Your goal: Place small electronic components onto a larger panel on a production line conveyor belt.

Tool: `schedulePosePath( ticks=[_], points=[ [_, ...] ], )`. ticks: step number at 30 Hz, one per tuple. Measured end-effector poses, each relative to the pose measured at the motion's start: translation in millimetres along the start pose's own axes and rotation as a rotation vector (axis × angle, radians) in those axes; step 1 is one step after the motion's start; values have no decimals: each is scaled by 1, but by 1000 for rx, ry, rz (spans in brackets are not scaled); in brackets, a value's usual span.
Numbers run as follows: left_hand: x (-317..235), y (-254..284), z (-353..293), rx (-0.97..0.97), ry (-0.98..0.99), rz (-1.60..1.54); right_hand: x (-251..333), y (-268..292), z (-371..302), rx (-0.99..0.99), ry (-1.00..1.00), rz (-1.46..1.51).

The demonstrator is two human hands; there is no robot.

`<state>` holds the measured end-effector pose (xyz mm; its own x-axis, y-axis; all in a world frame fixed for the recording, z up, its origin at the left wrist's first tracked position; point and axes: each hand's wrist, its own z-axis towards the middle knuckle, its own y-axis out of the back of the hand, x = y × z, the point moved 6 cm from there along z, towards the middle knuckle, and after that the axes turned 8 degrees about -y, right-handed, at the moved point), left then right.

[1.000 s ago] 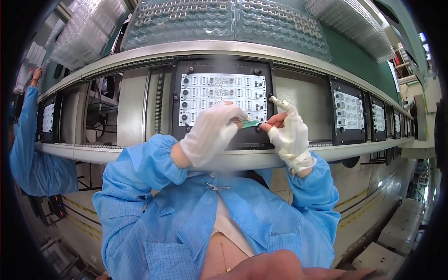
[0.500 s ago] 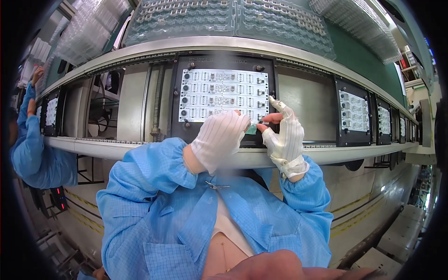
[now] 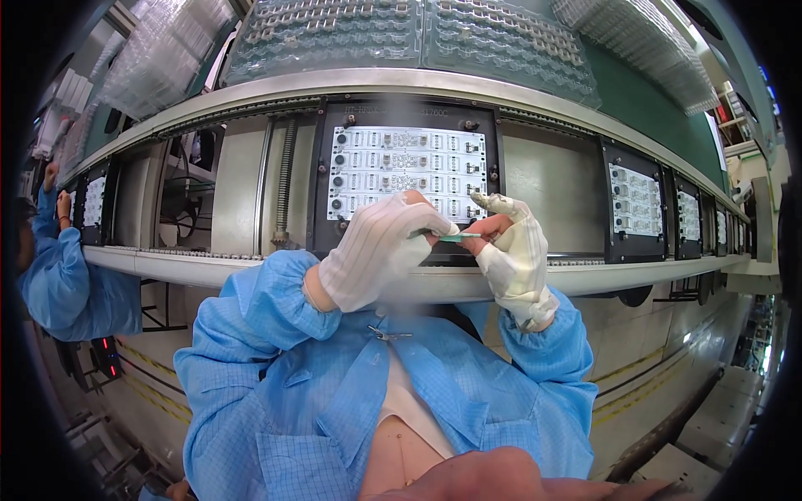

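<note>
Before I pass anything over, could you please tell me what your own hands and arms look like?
My left hand and right hand wear white cloth gloves that leave some fingers bare; the left has fine lengthwise stripes, the right a grey-stained fingertip. My sleeves are loose, light blue, finely checked, and gathered at the cuffs.

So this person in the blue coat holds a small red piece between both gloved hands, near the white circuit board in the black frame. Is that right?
Not quite: the small piece between the gloved left hand and right hand is green, not red, as the head view shows. The rest is right.
</note>
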<state>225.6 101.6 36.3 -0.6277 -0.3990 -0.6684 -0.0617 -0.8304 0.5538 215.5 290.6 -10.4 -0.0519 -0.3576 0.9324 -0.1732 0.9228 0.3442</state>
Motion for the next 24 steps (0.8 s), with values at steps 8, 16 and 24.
schedulePosePath(
  ticks=[8,16,24],
  points=[
    [8,1,-5,59,105,-6,-4,1,-2,19,-73,132],
    [0,-10,-2,25,77,-107,-2,-4,-10,5,-4,269],
    [-8,-5,0,61,-59,2,-1,-13,-8,193,-183,677]
  ],
)
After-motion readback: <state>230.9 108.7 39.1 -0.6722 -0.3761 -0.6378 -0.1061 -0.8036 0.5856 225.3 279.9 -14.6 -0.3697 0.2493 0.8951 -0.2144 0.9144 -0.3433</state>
